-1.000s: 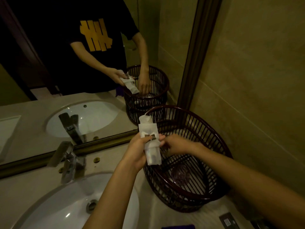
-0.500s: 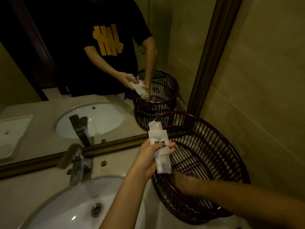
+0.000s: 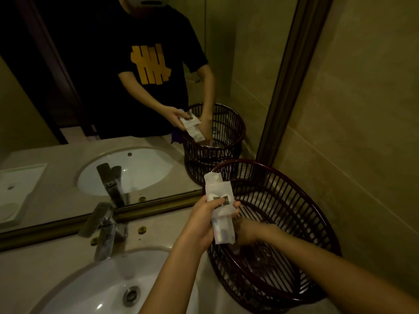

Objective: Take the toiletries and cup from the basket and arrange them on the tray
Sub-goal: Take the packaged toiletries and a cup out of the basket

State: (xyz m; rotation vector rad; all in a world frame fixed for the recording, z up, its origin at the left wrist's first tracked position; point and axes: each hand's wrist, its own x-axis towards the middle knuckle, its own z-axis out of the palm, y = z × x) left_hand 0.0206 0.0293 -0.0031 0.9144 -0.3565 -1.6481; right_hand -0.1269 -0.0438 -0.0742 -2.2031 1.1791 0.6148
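Note:
A dark slatted basket (image 3: 303, 214) stands on the counter at the right, against the wall. My left hand (image 3: 204, 220) holds white toiletry packets (image 3: 221, 211) upright over the basket's near left rim. My right hand (image 3: 248, 232) reaches down inside the basket, partly hidden behind the packets. A clear glass cup (image 3: 259, 254) lies on the basket floor just below that hand. Whether the fingers touch the cup is unclear. No tray is in view.
A white sink (image 3: 95, 288) with a chrome tap (image 3: 104, 230) lies to the left of the basket. A framed mirror (image 3: 113, 87) runs along the back and reflects the scene. The tiled wall (image 3: 362, 132) is close on the right.
My right hand left the packets and went down into the basket toward the cup. My left hand kept the packets, shifting slightly right over the rim.

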